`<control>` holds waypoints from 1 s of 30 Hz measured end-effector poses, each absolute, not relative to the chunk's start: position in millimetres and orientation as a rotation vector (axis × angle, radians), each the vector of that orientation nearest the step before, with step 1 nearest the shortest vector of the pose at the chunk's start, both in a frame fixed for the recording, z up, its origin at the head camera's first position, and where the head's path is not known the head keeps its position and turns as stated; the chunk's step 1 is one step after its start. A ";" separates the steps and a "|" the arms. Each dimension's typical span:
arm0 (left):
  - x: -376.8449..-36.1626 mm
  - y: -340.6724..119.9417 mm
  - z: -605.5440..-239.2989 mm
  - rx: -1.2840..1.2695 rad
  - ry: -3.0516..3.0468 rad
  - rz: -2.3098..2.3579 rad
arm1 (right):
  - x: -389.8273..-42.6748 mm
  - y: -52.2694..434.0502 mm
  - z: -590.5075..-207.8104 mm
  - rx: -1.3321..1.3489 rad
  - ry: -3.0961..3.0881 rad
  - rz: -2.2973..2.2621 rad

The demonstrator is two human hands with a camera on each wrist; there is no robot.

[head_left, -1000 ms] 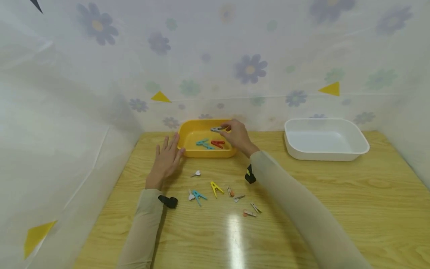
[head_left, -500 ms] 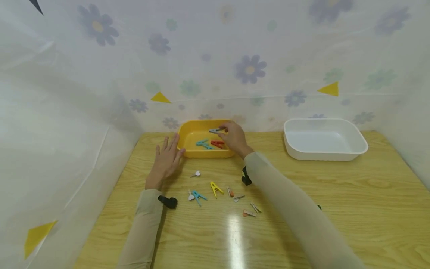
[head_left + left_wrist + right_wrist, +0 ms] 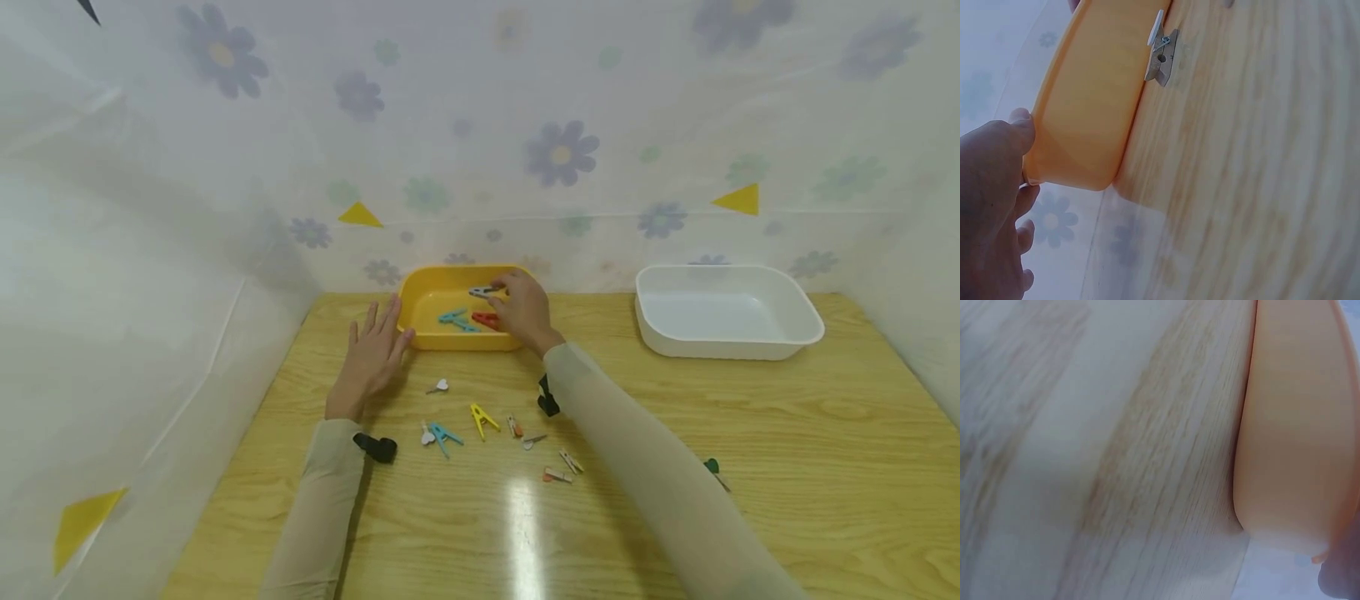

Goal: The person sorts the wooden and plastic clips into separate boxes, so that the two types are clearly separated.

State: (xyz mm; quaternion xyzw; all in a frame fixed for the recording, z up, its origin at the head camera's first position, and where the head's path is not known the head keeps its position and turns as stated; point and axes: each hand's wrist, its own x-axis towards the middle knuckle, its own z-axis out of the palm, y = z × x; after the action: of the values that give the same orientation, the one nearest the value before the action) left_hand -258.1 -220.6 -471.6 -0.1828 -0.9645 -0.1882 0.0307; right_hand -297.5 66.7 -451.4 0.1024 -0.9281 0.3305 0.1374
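Observation:
My left hand (image 3: 367,358) rests with straight fingers against the left end of the yellow tub (image 3: 465,342); its thumb touches the rim near the front corner. Over the tub's right part, my right hand (image 3: 525,310) pinches a grey-blue clothespin (image 3: 479,292) by one end. Below it in the tub lie light blue clothespins (image 3: 452,317) and a red clothespin (image 3: 486,320), partly covered by the right hand. The left wrist view shows the tub's outer wall (image 3: 1085,94). Only a bit of the right hand (image 3: 1340,569) shows in the right wrist view.
A white tub (image 3: 731,350) stands at the back right. Before the yellow tub lie a yellow clothespin (image 3: 483,421), a blue clothespin (image 3: 444,437) and several small wooden clips, one with a white heart (image 3: 442,385). A green-topped clip (image 3: 712,467) lies beside the right sleeve.
My right hand has shifted slightly left and down with the grey-blue clothespin. A green-topped clip has come out from behind the right sleeve. The left hand has kept its place.

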 end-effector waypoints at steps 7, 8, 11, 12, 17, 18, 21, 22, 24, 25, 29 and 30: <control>-259.2 -220.8 -471.1 -0.559 -2.977 -0.591 | -299.9 67.2 -451.3 0.300 -2.690 0.944; -259.0 -220.8 -470.7 -0.558 -2.980 -0.593 | -300.4 67.1 -451.7 0.300 -2.693 0.938; -258.5 -220.8 -469.9 -0.551 -2.989 -0.580 | -301.6 67.1 -452.9 0.298 -2.696 0.933; -258.3 -220.8 -469.7 -0.551 -2.991 -0.576 | -301.8 67.0 -453.2 0.298 -2.697 0.934; -259.1 -220.1 -471.8 -0.556 -2.978 -0.570 | -301.8 67.5 -454.1 0.305 -2.697 0.953; -259.2 -219.6 -472.8 -0.556 -2.974 -0.575 | -301.3 68.0 -453.9 0.309 -2.699 0.959; -257.8 -218.6 -475.1 -0.556 -2.972 -0.581 | -298.0 70.5 -452.3 0.343 -2.706 1.016; -257.2 -218.4 -475.6 -0.553 -2.975 -0.579 | -296.4 71.6 -451.2 0.365 -2.705 1.043; -256.6 -218.0 -476.1 -0.555 -2.979 -0.578 | -292.7 74.7 -447.3 0.404 -2.684 1.118; -256.3 -217.9 -475.8 -0.556 -2.981 -0.576 | -290.6 76.6 -444.8 0.426 -2.669 1.149; -258.0 -218.5 -474.3 -0.566 -2.984 -0.585 | -282.0 83.3 -433.5 0.490 -2.585 1.213; -259.0 -219.1 -474.0 -0.569 -2.983 -0.589 | -280.0 84.4 -430.9 0.499 -2.567 1.214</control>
State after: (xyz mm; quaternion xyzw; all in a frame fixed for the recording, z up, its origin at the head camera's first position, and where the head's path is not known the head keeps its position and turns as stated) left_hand -259.0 -219.1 -474.0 -0.1839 -0.9640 -0.1904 0.0242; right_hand -280.0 84.4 -430.9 0.1715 -0.8830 0.4176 0.1287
